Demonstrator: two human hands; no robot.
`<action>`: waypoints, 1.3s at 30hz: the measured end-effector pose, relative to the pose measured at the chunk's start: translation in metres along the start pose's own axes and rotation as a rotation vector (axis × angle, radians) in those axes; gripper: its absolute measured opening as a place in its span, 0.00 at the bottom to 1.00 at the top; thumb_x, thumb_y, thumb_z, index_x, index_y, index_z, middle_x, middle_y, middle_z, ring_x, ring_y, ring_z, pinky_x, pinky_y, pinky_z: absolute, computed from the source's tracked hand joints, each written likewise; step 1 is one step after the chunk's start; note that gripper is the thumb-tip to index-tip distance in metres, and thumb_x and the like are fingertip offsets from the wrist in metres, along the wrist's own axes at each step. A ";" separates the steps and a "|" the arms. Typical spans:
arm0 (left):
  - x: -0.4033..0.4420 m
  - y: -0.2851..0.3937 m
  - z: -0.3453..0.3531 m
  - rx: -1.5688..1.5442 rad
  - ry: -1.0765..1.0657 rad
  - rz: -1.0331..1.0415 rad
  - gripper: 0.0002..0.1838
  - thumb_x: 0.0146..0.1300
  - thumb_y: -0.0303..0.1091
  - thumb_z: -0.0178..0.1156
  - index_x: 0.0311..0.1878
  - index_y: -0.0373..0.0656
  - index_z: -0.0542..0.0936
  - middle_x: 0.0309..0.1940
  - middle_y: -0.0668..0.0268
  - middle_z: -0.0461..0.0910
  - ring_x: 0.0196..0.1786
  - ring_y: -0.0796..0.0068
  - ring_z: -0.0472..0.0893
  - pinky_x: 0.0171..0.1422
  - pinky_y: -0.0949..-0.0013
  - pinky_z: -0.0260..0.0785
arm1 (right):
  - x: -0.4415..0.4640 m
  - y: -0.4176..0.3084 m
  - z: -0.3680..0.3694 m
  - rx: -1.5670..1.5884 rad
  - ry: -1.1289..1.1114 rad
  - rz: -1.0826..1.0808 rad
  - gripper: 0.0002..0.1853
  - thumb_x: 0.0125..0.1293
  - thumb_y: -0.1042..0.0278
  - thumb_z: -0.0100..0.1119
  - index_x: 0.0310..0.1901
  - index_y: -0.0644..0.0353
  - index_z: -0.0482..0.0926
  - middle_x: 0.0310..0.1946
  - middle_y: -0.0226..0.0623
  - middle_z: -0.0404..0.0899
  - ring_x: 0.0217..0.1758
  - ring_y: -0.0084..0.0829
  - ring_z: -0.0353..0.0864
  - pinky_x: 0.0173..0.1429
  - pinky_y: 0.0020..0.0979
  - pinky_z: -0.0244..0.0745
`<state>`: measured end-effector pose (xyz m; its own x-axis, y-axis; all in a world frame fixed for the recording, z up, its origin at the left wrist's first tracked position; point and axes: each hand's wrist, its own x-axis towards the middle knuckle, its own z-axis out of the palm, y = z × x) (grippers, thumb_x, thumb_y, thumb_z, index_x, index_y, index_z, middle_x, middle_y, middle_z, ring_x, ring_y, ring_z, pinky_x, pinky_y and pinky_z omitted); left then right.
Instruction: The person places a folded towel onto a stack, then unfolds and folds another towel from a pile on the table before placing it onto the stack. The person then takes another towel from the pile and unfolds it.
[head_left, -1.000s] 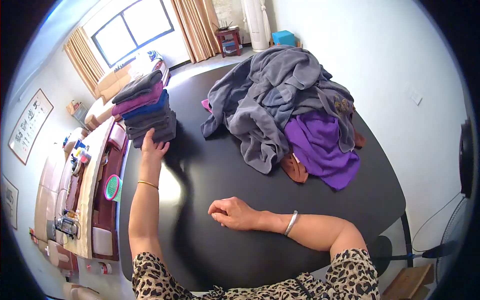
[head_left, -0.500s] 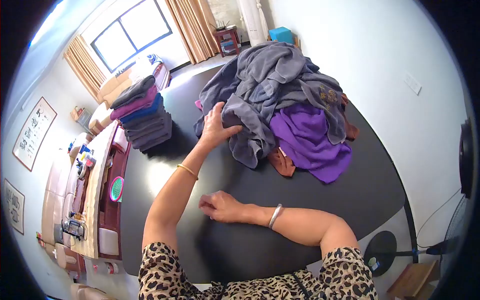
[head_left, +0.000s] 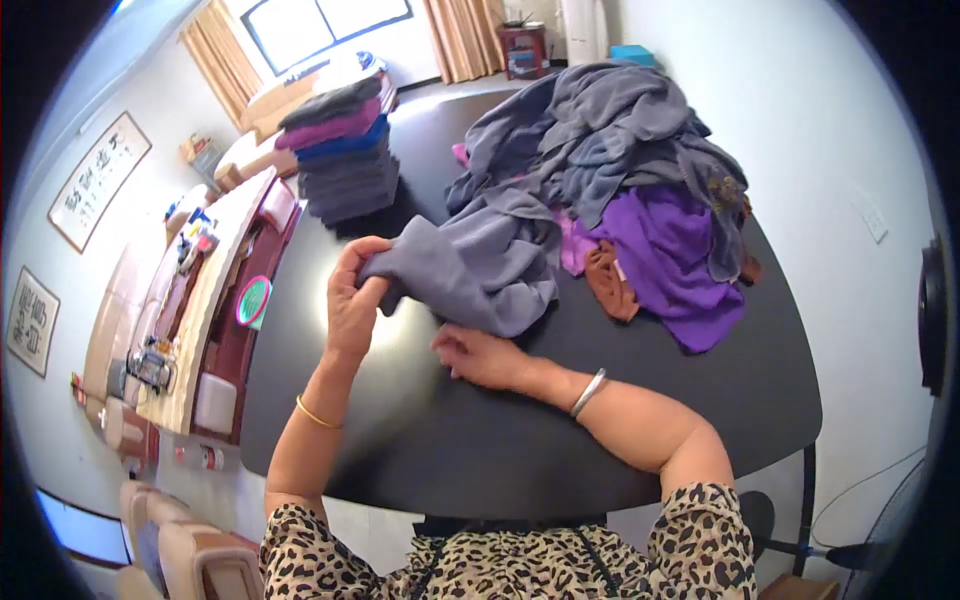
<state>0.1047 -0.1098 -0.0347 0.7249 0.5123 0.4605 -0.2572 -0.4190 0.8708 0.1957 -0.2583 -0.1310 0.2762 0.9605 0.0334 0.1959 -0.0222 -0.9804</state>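
Observation:
My left hand (head_left: 350, 300) is closed on the corner of a grey towel (head_left: 470, 270), pinching it between thumb and fingers above the table. The rest of this towel stretches right, towards a large heap of grey cloths (head_left: 620, 130). Just below the towel's near edge is my right hand (head_left: 482, 357), loosely curled with fingers a little apart and nothing visible in it. In the heap's front lie a purple cloth (head_left: 670, 260), a brown cloth (head_left: 608, 283) and a bit of pink cloth (head_left: 575, 243).
A neat stack of folded towels (head_left: 345, 170) stands at the black table's (head_left: 560, 440) far left. Beyond the left edge is a long wooden table (head_left: 190, 340) with a green and pink basket (head_left: 254, 301) beside it. A fan (head_left: 900, 520) stands at the right.
My left hand has closed on a grey towel and drawn it left and nearer, out from the heap. My right hand has shifted slightly. The camera view has turned.

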 end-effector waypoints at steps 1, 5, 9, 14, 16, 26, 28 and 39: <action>-0.009 -0.009 -0.017 -0.095 0.004 -0.119 0.16 0.53 0.15 0.50 0.45 0.40 0.76 0.37 0.71 0.75 0.36 0.85 0.73 0.38 0.81 0.67 | 0.003 0.004 0.000 -0.033 0.030 -0.050 0.12 0.68 0.66 0.52 0.46 0.64 0.76 0.28 0.36 0.78 0.27 0.26 0.79 0.36 0.32 0.76; -0.034 -0.025 -0.039 -0.232 0.066 -0.058 0.08 0.59 0.19 0.53 0.40 0.41 0.76 0.38 0.67 0.77 0.37 0.80 0.78 0.37 0.80 0.68 | 0.002 -0.002 -0.003 -0.009 0.019 -0.118 0.13 0.67 0.64 0.53 0.39 0.68 0.78 0.24 0.34 0.77 0.24 0.25 0.77 0.32 0.30 0.74; -0.050 -0.031 -0.044 -0.399 0.054 -0.343 0.06 0.65 0.32 0.59 0.42 0.42 0.77 0.38 0.69 0.78 0.35 0.81 0.79 0.37 0.80 0.69 | -0.005 -0.014 -0.003 -0.018 0.010 -0.064 0.13 0.66 0.62 0.57 0.38 0.68 0.79 0.24 0.32 0.78 0.24 0.22 0.76 0.31 0.28 0.73; -0.059 -0.056 -0.045 0.086 -0.039 -0.256 0.12 0.65 0.34 0.61 0.48 0.38 0.76 0.37 0.71 0.78 0.30 0.86 0.76 0.34 0.80 0.69 | -0.018 -0.024 0.000 -0.183 0.078 -0.213 0.08 0.66 0.69 0.58 0.35 0.66 0.80 0.25 0.30 0.77 0.27 0.20 0.75 0.32 0.23 0.71; -0.061 -0.053 -0.040 0.128 -0.026 -0.201 0.15 0.65 0.34 0.61 0.51 0.39 0.75 0.33 0.71 0.77 0.29 0.88 0.74 0.33 0.81 0.67 | -0.022 -0.026 0.006 -0.294 0.184 -0.614 0.04 0.60 0.74 0.62 0.32 0.65 0.79 0.23 0.39 0.77 0.24 0.28 0.77 0.31 0.31 0.71; -0.059 -0.057 -0.053 0.499 -0.256 -0.128 0.27 0.48 0.25 0.67 0.55 0.42 0.73 0.35 0.63 0.79 0.36 0.74 0.78 0.40 0.69 0.73 | -0.005 -0.028 -0.023 -0.752 0.502 -0.650 0.18 0.57 0.64 0.64 0.47 0.63 0.76 0.44 0.48 0.75 0.49 0.47 0.75 0.54 0.43 0.70; -0.058 -0.053 -0.050 0.608 -0.134 0.202 0.35 0.44 0.26 0.67 0.61 0.45 0.70 0.49 0.58 0.76 0.54 0.62 0.74 0.59 0.63 0.69 | -0.010 -0.027 -0.024 -0.794 0.225 -0.291 0.19 0.56 0.62 0.67 0.46 0.64 0.77 0.37 0.43 0.75 0.38 0.40 0.76 0.44 0.37 0.72; -0.054 -0.052 -0.067 0.368 -0.429 -0.080 0.35 0.48 0.34 0.69 0.62 0.45 0.70 0.32 0.66 0.77 0.39 0.72 0.76 0.44 0.68 0.70 | -0.027 -0.042 0.008 -0.590 -0.050 -0.323 0.10 0.56 0.73 0.63 0.41 0.62 0.77 0.34 0.44 0.74 0.37 0.44 0.77 0.42 0.38 0.73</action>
<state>0.0367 -0.0653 -0.0935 0.9472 0.2355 0.2176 -0.0067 -0.6639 0.7478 0.1727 -0.2816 -0.0920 0.0763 0.9558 0.2838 0.7467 0.1339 -0.6516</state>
